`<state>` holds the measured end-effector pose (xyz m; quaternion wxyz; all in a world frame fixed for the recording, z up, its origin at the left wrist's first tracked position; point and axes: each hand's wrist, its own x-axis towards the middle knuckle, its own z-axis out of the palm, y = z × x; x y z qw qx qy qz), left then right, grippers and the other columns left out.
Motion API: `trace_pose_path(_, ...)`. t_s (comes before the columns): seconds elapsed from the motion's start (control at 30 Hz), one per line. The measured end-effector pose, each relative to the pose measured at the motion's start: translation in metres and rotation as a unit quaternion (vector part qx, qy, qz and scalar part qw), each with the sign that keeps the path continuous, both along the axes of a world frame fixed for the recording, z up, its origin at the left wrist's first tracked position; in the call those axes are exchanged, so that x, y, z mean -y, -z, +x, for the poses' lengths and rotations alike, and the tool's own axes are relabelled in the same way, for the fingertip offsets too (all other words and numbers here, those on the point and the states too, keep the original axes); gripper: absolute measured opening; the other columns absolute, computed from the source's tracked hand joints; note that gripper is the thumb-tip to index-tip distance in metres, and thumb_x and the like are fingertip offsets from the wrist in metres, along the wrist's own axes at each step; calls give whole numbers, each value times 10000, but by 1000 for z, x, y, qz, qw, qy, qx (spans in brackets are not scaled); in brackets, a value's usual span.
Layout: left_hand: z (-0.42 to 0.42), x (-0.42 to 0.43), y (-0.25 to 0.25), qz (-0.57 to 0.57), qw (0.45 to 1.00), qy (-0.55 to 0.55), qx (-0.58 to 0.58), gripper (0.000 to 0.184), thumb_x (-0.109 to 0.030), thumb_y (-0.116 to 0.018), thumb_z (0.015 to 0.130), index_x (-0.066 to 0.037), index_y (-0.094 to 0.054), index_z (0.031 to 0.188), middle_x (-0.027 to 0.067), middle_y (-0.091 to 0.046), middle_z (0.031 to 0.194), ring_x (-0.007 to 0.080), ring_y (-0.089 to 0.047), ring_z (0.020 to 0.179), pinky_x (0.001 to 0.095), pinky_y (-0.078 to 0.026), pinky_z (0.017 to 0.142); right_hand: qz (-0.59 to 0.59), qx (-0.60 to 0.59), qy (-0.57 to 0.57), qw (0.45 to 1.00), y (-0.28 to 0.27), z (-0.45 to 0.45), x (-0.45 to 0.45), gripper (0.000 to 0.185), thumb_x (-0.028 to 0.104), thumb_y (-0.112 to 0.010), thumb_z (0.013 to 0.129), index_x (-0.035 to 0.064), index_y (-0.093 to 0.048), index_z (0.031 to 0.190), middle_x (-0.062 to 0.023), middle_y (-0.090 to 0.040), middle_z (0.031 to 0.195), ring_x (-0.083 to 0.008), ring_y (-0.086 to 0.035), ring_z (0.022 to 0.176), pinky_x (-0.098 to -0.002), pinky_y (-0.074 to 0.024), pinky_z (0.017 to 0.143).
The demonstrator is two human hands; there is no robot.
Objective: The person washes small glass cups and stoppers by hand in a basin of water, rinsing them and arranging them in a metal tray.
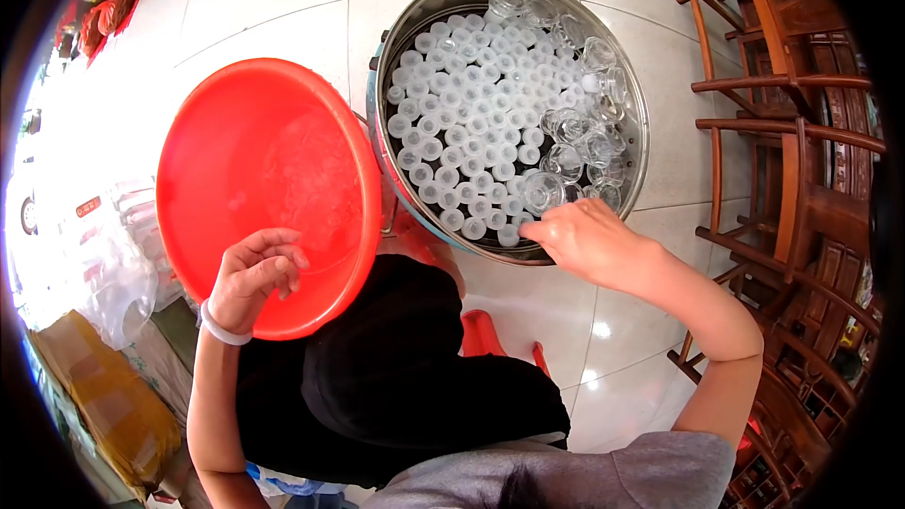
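My right hand [586,240] reaches over the near rim of a large round metal pan [645,146]. Its fingers are closed at a small translucent cup [521,220] at the near edge of the group; the fingertips partly cover it. Many small frosted cups [471,99] stand packed, mouths up, across the pan. Clear glass pieces [566,160], rounded like small jars or lids, lie along the pan's right side. Above the near side of a red plastic basin [212,179], my left hand [259,273] hangs with loosely curled fingers apart, nothing visible in it. Clear water or clear pieces [316,179] show inside the basin.
Wooden chairs [792,170] stand along the right. Cardboard [108,396] and clear plastic bags [113,292] are at the left. A red plastic stool [481,332] shows beside my black-clothed legs [405,368]. The floor is pale tile [273,0].
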<state>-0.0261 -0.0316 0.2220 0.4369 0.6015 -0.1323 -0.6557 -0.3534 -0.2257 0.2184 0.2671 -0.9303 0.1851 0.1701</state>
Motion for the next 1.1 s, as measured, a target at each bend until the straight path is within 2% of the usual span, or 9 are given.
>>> trace_pose_path(0.17,0,0,2,-1,1000,-1,-5,306,-68,-555,800,48,-513,1081,115,-602,837,128,-548,627,218,-429,550,-35,86,13,996,4,13,-5,25,53,-570,698,33,-570,714,-86,-496,645,-281,-541,601,-387,-425,506)
trace_pose_path(0.23,0,0,3,3,1000,1,-3,307,-72,-557,801,47,-513,1081,115,-603,838,128,-548,626,218,-429,549,-69,179,20,981,12,19,-5,40,68,-571,675,37,-558,654,-66,-476,701,-232,-517,683,-356,-420,579)
trace_pose_path(0.27,0,1,3,3,1000,1,-2,307,-74,-558,802,47,-514,1081,114,-603,837,128,-547,623,217,-429,548,-69,179,20,981,15,20,-2,40,68,-571,675,37,-558,654,-66,-476,701,-232,-517,683,-356,-420,579)
trace_pose_path(0.33,1,0,4,4,1000,0,-2,307,-75,-560,802,46,-514,1081,113,-604,836,127,-546,621,216,-428,547,63,175,-7,982,20,22,6,59,69,-470,743,12,-464,730,-116,-468,738,-288,-463,716,-385,-396,709)
trace_pose_path(0.47,3,-2,8,0,1000,7,4,328,-107,-573,804,35,-509,1091,108,-600,839,132,-543,615,215,-411,508,65,151,-52,985,30,26,16,63,72,-484,733,32,-461,691,-97,-463,746,-264,-466,734,-359,-390,719)
trace_pose_path(0.53,3,-1,7,2,1000,7,6,325,-106,-571,804,35,-510,1090,107,-600,839,131,-542,613,215,-411,508,-3,182,-170,969,35,26,18,88,98,-497,715,53,-451,655,-69,-453,742,-235,-472,751,-346,-388,715)
trace_pose_path(0.63,2,0,6,4,1000,4,-2,297,-72,-555,808,43,-516,1078,109,-604,830,126,-546,618,212,-428,542,-26,230,-178,956,37,24,14,113,117,-517,678,69,-445,605,-49,-436,720,-213,-472,762,-336,-388,706)
trace_pose_path(0.83,0,3,6,10,1000,5,-3,297,-74,-557,809,44,-515,1078,109,-604,831,124,-545,618,210,-429,547,-31,220,-217,951,41,24,11,133,114,-546,639,83,-450,552,-43,-428,716,-197,-467,767,-327,-385,703)
trace_pose_path(1.1,-1,3,7,9,1000,4,-5,294,-77,-556,807,42,-519,1073,108,-605,826,125,-543,617,209,-424,542,-24,266,-208,941,43,25,14,91,135,-551,633,92,-497,573,-9,-458,718,-171,-466,771,-300,-375,688)
